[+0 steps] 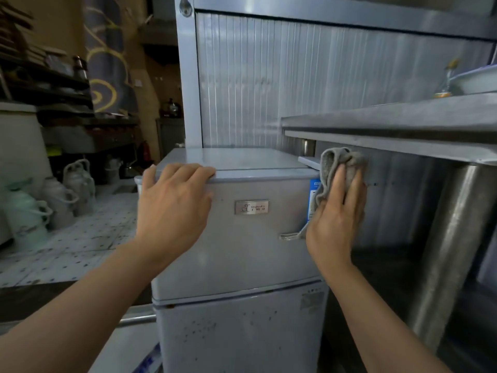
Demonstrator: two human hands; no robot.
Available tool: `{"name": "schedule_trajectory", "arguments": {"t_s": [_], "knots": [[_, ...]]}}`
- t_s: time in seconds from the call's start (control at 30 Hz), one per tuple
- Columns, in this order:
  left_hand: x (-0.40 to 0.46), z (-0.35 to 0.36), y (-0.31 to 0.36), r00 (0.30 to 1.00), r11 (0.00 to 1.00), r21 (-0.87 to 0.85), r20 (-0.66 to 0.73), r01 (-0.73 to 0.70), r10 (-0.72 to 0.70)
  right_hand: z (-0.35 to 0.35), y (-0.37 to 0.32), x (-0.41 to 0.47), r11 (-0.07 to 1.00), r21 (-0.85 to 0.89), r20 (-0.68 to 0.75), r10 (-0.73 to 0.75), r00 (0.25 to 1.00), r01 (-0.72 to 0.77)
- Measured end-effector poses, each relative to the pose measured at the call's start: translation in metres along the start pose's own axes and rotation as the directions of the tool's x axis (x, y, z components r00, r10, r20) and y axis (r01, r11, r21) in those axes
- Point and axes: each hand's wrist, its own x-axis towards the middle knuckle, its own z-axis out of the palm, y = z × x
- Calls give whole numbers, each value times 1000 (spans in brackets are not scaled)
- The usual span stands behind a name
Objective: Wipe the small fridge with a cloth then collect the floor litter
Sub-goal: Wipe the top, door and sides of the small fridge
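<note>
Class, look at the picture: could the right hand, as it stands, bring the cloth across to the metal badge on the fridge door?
Probably yes. The right hand presses the cloth at the fridge's right edge, and bare door lies between it and the badge.

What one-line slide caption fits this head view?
Left hand braces the small fridge at its top front edge while the right hand presses a grey cloth against its right side.

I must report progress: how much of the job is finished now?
Nothing looks finished. In hand: the right hand presses the cloth on the fridge's upper right edge, while the left hand holds its top. Left: the spotted lower door, then the floor litter; none is visible here.
</note>
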Motion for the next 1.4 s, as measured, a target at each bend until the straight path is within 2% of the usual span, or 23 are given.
{"name": "schedule_trajectory", "arguments": {"t_s": [0.1, 0.17, 0.23, 0.37, 0.5, 0.57, 0.63, 0.73, 0.8, 0.87, 0.93, 1.03, 1.13, 1.2, 1.4], "knots": [[-10, -1, -21, 994, 994, -21, -14, 104, -104, 7, -15, -21, 1000, 13, -21, 16, 1000, -16], [-18, 0, -30, 987, 980, -120, -27, 156, -161, 10, -32, -33, 999, 49, -39, 0, 999, 2], [-24, 1, -33, 979, 954, -236, -43, 184, -200, 14, -55, -49, 991, 104, -65, -74, 995, 80], [-33, 4, -36, 971, 915, -365, -91, 174, -221, 24, -96, -80, 956, 150, -78, -241, 967, 251], [-44, 4, -42, 958, 837, -516, -99, 181, -269, 18, -84, -80, 870, 133, -1, -478, 878, 474], [-50, 4, -45, 958, 790, -583, -63, 191, -278, 9, -60, -68, 910, 93, -1, -407, 914, 405], [-54, 4, -48, 959, 757, -624, -37, 197, -281, 2, -39, -57, 973, 72, -21, -217, 976, 218], [-57, 6, -55, 951, 701, -680, -17, 215, -308, 5, -49, -55, 995, 91, -39, -32, 999, 35], [-59, 9, -57, 945, 670, -707, -4, 228, -326, 11, -75, -64, 990, 134, -69, -29, 997, 38], [-61, 13, -59, 941, 635, -735, 14, 238, -337, 18, -102, -81, 976, 151, -81, -148, 986, 159], [-63, 16, -61, 941, 588, -773, 36, 240, -337, 27, -126, -99, 938, 126, -77, -314, 946, 321], [-67, 19, -69, 943, 485, -841, 85, 242, -323, 35, -151, -114, 842, 112, -35, -527, 849, 528], [-73, 22, -79, 931, 404, -869, 154, 287, -332, 36, -152, -101, 788, 106, -26, -608, 794, 607], [-77, 26, -86, 923, 386, -865, 193, 320, -333, 32, -155, -87, 746, 101, -13, -661, 751, 658], [-93, 41, -94, 873, 283, -858, 311, 428, -375, 42, -163, -63, 578, 82, -23, -814, 581, 812]]}}
